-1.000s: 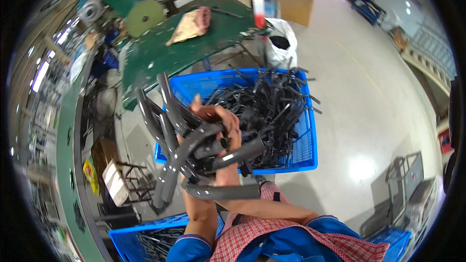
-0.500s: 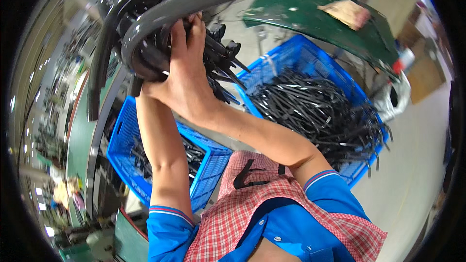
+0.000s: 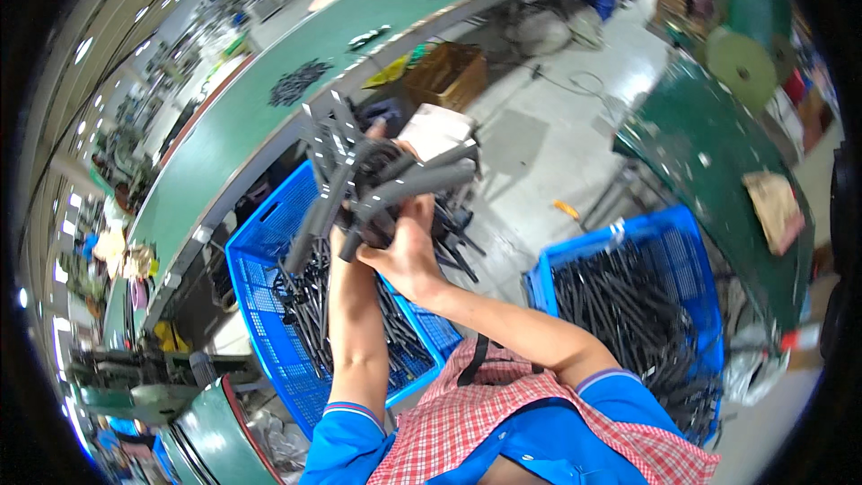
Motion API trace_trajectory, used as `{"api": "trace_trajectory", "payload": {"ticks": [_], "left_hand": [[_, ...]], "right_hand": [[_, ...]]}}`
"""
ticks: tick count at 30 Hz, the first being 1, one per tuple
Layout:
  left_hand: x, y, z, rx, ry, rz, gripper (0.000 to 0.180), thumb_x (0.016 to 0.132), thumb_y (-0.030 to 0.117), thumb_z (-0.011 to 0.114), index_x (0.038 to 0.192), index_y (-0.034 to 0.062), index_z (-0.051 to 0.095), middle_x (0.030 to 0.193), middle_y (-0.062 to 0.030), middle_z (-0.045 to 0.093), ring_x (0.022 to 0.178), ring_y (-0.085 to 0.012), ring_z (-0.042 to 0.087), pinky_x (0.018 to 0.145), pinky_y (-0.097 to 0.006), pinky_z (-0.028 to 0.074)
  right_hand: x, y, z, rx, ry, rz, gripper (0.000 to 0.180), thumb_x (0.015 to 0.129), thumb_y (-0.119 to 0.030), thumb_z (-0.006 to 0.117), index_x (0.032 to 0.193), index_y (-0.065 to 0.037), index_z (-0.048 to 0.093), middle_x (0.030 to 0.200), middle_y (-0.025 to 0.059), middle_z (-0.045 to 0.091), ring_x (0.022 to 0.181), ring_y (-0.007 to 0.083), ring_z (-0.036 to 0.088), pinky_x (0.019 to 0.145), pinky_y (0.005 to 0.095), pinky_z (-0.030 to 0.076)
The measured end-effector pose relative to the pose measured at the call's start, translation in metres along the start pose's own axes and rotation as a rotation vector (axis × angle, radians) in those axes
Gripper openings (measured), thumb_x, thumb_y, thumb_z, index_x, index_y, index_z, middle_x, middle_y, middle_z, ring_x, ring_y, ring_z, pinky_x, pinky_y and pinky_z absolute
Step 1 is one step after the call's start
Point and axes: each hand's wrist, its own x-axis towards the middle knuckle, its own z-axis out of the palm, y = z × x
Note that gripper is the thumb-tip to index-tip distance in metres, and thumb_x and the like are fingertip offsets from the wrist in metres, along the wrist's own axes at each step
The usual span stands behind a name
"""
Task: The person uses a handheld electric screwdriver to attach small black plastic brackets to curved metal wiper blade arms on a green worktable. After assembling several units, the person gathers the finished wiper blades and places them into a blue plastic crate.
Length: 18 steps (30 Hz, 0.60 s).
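Observation:
A bundle of black rods with thick, curved hook ends (image 3: 417, 181) is held up in front of me. My right hand (image 3: 409, 251) wraps round its near side, the thumb toward the left and the fingers reaching up behind a hook. My left hand (image 3: 340, 241) supports the bundle from the left; most of it is hidden behind the rods. The hooks point several ways, and thinner black ends stick out to the right of my right hand. Below the bundle, a blue plastic crate (image 3: 260, 292) holds many loose black rods (image 3: 400, 341).
Another blue crate (image 3: 709, 305) at the right is heaped with black rods (image 3: 620, 314). A long green worktable (image 3: 215, 148) runs along the left, carrying small dark parts (image 3: 299, 83). A dark green table (image 3: 709, 153) with a cloth (image 3: 774, 211) stands at the right. A brown box (image 3: 446, 72) sits beyond the bundle.
The bundle has come down and appears farther from the camera, now over the left crate. My view has turned left, so more of the long green worktable shows. Both hands stay on the bundle.

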Motion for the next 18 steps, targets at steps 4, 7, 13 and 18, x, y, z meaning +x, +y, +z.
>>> {"api": "trace_trajectory", "payload": {"ticks": [4,7,13,18], "left_hand": [[-0.004,0.013,0.008,0.187,-0.037,0.338,0.055,0.095,0.026,0.052,0.143,0.0064,0.036,0.115,-0.0171,0.052,0.098,-0.0239,0.057,0.092,-0.035,0.048],[0.033,0.06,-0.022,0.047,-0.089,0.336,0.052,0.095,0.023,0.05,0.142,0.0064,0.037,0.121,-0.0182,0.048,0.099,-0.0264,0.056,0.094,-0.038,0.047],[0.069,0.196,-0.004,0.352,0.101,0.627,0.05,0.095,0.025,0.05,0.139,0.006,0.04,0.117,-0.0169,0.051,0.098,-0.0266,0.058,0.092,-0.039,0.048],[0.086,0.333,0.044,0.67,0.327,0.902,0.048,0.094,0.026,0.05,0.137,0.0055,0.043,0.115,-0.0158,0.053,0.098,-0.0267,0.059,0.09,-0.039,0.048]], "right_hand": [[0.053,0.037,0.037,0.014,-0.048,0.08,0.1,0.057,-0.004,0.081,0.14,0.003,0.026,0.146,0.026,0.017,0.136,0.0433,0.017,0.115,0.0451,0.019],[0.106,0.059,0.07,0.021,-0.242,0.092,0.12,0.06,-0.019,0.082,0.147,0.002,0.002,0.145,0.0407,0.0,0.135,0.058,-0.001,0.113,0.0567,0.013],[0.21,0.02,0.157,0.25,-0.511,-0.045,0.123,0.059,-0.025,0.079,0.148,0.001,-0.001,0.148,0.0372,-0.005,0.137,0.0554,-0.009,0.114,0.0545,0.007],[0.327,-0.044,0.219,0.626,-0.578,-0.286,0.12,0.058,-0.026,0.073,0.145,0.009,-0.001,0.146,0.04,-0.004,0.137,0.0535,-0.014,0.113,0.054,-0.003]]}}
